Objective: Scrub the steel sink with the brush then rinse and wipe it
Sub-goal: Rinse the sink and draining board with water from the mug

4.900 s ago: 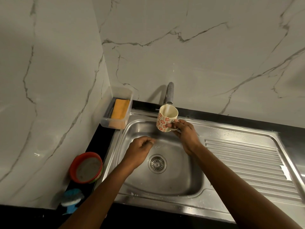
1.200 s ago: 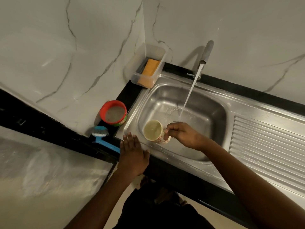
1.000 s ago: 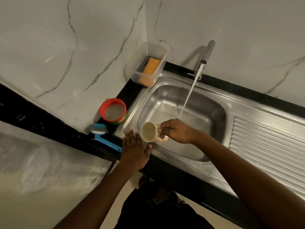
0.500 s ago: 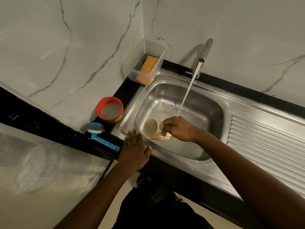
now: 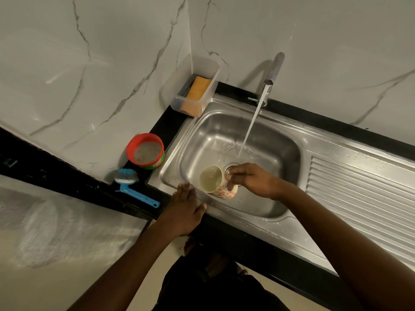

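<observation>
The steel sink point(image 5: 280, 153) is set in the black tabletop point(image 5: 170, 129), with its ribbed drainboard point(image 5: 359, 194) stretching right. Water from the tap point(image 5: 275, 68) falls into the basin. The right hand point(image 5: 251, 180) grips a flowered mug point(image 5: 215, 182), tilted over the basin's front-left part. The left hand point(image 5: 184, 212) lies flat, fingers straight, on the sink's front rim. A red tub point(image 5: 146, 151) bears a green label too small to read. The blue brush point(image 5: 132, 187) lies at the tabletop's front edge, apart from both hands
</observation>
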